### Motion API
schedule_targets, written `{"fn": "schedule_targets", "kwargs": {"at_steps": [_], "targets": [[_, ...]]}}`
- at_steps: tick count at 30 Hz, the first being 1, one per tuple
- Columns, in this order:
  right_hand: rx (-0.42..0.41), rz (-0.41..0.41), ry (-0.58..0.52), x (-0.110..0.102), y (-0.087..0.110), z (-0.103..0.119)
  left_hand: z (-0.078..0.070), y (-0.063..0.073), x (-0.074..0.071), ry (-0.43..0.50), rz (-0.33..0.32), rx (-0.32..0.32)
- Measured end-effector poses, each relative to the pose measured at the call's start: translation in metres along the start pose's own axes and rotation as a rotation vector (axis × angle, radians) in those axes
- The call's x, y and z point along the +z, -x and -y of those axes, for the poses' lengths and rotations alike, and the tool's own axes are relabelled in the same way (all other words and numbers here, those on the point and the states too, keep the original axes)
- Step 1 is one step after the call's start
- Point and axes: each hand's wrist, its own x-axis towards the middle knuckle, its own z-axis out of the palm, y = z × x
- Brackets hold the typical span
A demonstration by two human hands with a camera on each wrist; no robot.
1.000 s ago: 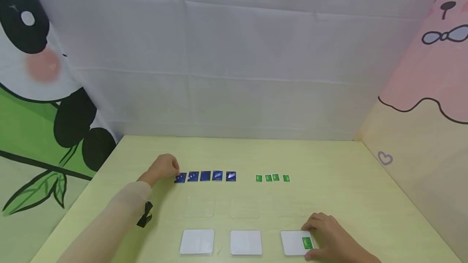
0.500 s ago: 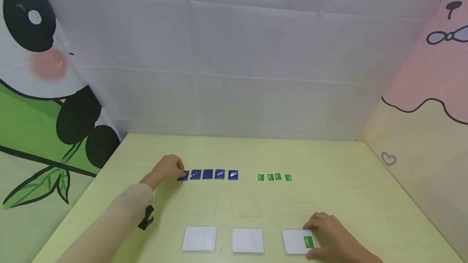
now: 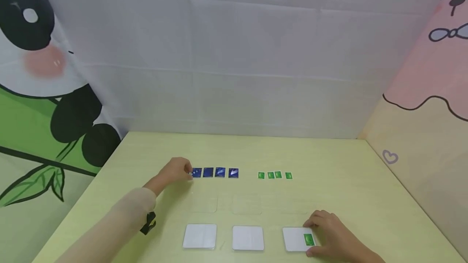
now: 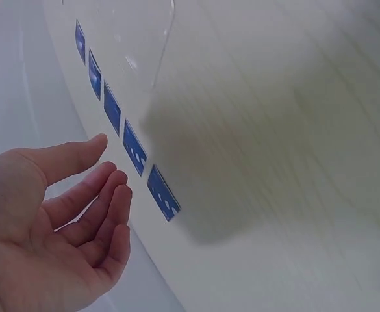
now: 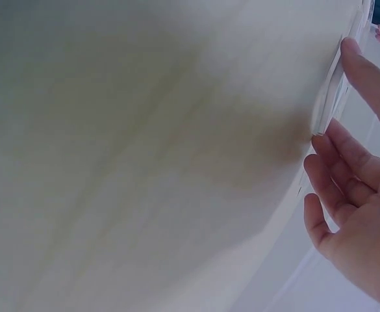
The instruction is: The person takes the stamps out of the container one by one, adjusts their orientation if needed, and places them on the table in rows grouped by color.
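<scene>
My left hand (image 3: 173, 172) hovers at the left end of a row of small blue picture squares (image 3: 208, 172), hiding the leftmost from the head view. In the left wrist view that end square (image 4: 164, 193) lies on the table, apart from my half-bent fingers (image 4: 118, 201), which hold nothing. At front right, my right hand (image 3: 334, 236) grips the right edge of a white card (image 3: 293, 239), thumb at its near corner and fingers at its far corner. A green square (image 3: 308, 239) lies on that card's right side. The right wrist view shows the card edge (image 5: 331, 88) between thumb and fingers.
Two more white cards, left (image 3: 199, 236) and middle (image 3: 248, 238), lie along the front. Several small green squares (image 3: 271, 175) sit to the right of the blue row. Faint clear rounded rectangles (image 3: 246, 205) lie between the rows. A white cloth wall (image 3: 248, 52) stands behind the table.
My left hand has shifted slightly right along the blue row and now covers the leftmost square. My right hand stays on the white card. The head view has shifted a little.
</scene>
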Motion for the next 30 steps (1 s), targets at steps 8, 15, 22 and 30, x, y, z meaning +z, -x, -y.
{"fn": "schedule_targets", "kwargs": {"at_steps": [8, 15, 22, 30], "targets": [[-0.054, -0.068, 0.017, 0.0, 0.002, 0.0, -0.016, 0.003, 0.01, -0.032, 0.005, 0.034], [-0.06, -0.054, -0.015, -0.002, 0.003, 0.0, -0.036, 0.009, 0.016, -0.027, 0.01, 0.079], [-0.04, -0.041, -0.02, -0.001, 0.002, 0.0, -0.051, 0.013, 0.02, -0.009, 0.025, 0.073], [-0.03, -0.039, -0.01, -0.001, 0.001, 0.0, -0.063, 0.016, 0.025, -0.017, 0.036, 0.064]]}}
